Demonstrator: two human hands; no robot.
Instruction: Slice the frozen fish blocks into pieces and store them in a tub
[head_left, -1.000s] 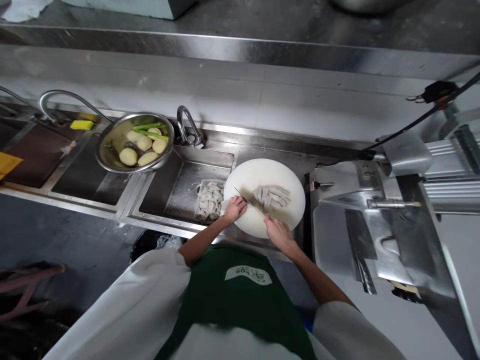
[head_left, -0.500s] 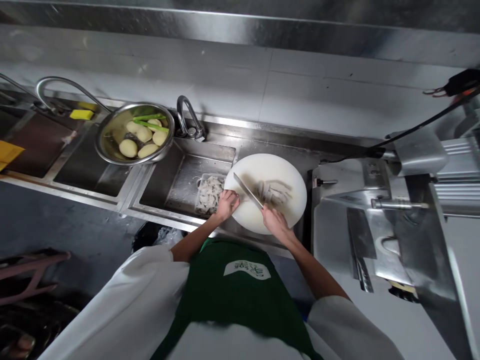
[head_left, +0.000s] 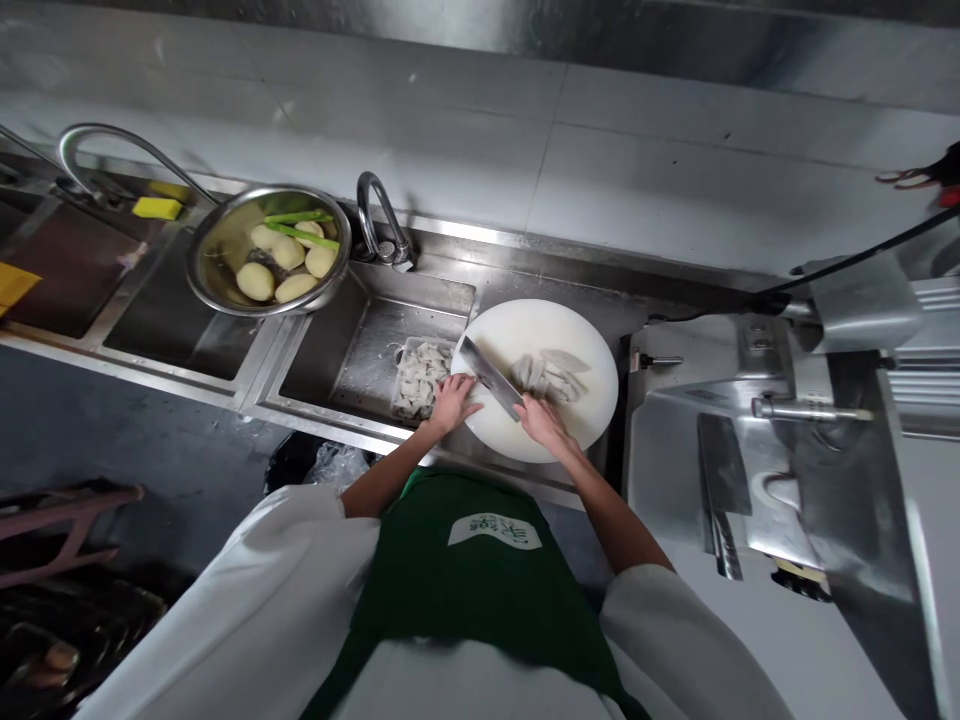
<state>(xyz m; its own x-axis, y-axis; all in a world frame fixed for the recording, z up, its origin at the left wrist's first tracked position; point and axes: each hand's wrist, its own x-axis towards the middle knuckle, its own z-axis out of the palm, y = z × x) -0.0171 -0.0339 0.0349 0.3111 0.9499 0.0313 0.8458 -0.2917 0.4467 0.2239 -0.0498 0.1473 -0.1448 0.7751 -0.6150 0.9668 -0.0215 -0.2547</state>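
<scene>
On the round white cutting board (head_left: 495, 430), my right hand (head_left: 543, 420) is closed around the handle of a cleaver (head_left: 491, 378). Its blade slants to the upper left, with its broad side partly showing. Just right of the blade lie pale greyish strips (head_left: 553, 376), perhaps meat or tripe. My left hand (head_left: 453, 402) is at the board's left edge, fingers stretched out and thumb apart, with nothing seen in it. Beside it, in the sink, stands a clear container (head_left: 405, 412) heaped with similar pale strips (head_left: 423, 375).
A steel bowl (head_left: 202, 285) of peeled potatoes (head_left: 256, 281) and green stalks (head_left: 304, 235) straddles the sinks, near a faucet (head_left: 382, 215). On the right, a slicing machine (head_left: 675, 350) carries another cleaver (head_left: 722, 465). A yellow sponge (head_left: 157, 208) lies at far left.
The cleaver's blade has tilted, so more of its flat side shows. The strips on the board are bunched differently. My left hand's fingers have straightened from a curl. The view has shifted slightly.
</scene>
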